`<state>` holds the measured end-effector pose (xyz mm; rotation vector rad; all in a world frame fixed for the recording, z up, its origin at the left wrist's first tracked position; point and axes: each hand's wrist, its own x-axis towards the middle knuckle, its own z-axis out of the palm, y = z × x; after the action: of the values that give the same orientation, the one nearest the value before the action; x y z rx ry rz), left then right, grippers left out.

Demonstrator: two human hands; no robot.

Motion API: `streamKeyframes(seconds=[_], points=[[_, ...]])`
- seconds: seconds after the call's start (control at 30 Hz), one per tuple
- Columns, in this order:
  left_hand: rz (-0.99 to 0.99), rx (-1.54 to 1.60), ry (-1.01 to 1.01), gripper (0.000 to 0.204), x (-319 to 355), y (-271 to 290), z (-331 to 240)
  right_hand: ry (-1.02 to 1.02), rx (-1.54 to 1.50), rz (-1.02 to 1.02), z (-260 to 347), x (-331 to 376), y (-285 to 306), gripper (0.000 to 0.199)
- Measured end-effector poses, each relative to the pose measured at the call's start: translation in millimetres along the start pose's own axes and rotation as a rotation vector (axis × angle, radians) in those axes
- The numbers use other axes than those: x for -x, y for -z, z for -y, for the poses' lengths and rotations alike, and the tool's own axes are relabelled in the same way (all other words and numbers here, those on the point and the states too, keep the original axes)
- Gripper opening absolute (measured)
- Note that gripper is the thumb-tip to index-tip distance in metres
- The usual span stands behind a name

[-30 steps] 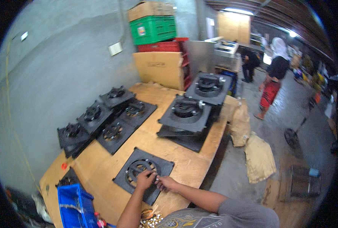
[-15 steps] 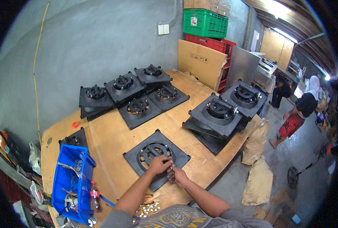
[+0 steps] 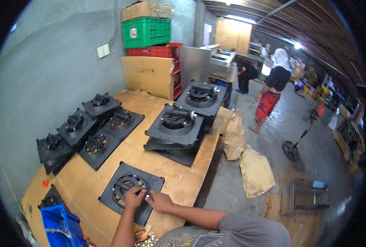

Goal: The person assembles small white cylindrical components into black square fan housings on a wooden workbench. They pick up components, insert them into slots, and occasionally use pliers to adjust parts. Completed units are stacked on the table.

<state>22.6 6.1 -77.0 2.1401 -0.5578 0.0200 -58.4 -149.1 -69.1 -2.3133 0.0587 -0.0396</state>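
A black square plate with a round grille (image 3: 127,189) lies flat on the wooden workbench (image 3: 166,173) right in front of me. My left hand (image 3: 134,197) rests on the grille's near edge, fingers curled. My right hand (image 3: 159,200) sits beside it on the plate's near corner, and a small pale part shows between its fingertips and my left hand. What each hand grips is too small to tell.
Several black square plates (image 3: 95,145) lie along the wall side; two stacks of plates (image 3: 175,125) stand at the bench's right. A blue bin (image 3: 59,228) sits at front left. Crates (image 3: 146,31), cardboard, paper sacks (image 3: 255,171) and a standing person (image 3: 271,88) are beyond.
The view has swung between frames while both hands stayed together on the near plate; their hold on it looks the same.
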Motion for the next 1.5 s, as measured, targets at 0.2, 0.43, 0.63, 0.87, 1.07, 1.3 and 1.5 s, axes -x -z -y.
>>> streamKeyframes(seconds=[0.2,0.43,0.63,0.87,1.07,1.3,1.5], points=[[0.007,0.036,-0.041,0.022,-5.9,-8.8,-7.0,-0.271,-0.518,0.258,-36.4,-22.2,-21.1,0.042],[0.025,0.137,0.015,0.02,-5.5,-3.1,-17.9,-0.056,-0.243,0.062,-31.0,-12.3,-17.4,0.045],[0.01,0.086,-0.018,0.02,-5.7,-5.4,-11.9,-0.201,-0.4,0.066,-36.6,-17.4,-31.5,0.046],[0.008,0.12,0.008,0.021,-2.6,-4.1,-14.8,-0.556,-0.948,0.404,-25.1,-19.1,-17.0,0.047],[0.007,0.088,-0.021,0.019,-4.3,-4.0,-11.0,0.152,0.081,-0.142,-29.9,-8.9,-21.7,0.044],[0.015,0.096,-0.012,0.019,-2.7,-1.7,-16.7,-0.096,-0.286,0.165,-25.5,-13.2,-8.0,0.042],[0.0,0.095,-0.01,0.021,-1.8,-4.0,-17.7,-0.43,-0.854,0.406,-29.4,-15.8,-13.7,0.046]])
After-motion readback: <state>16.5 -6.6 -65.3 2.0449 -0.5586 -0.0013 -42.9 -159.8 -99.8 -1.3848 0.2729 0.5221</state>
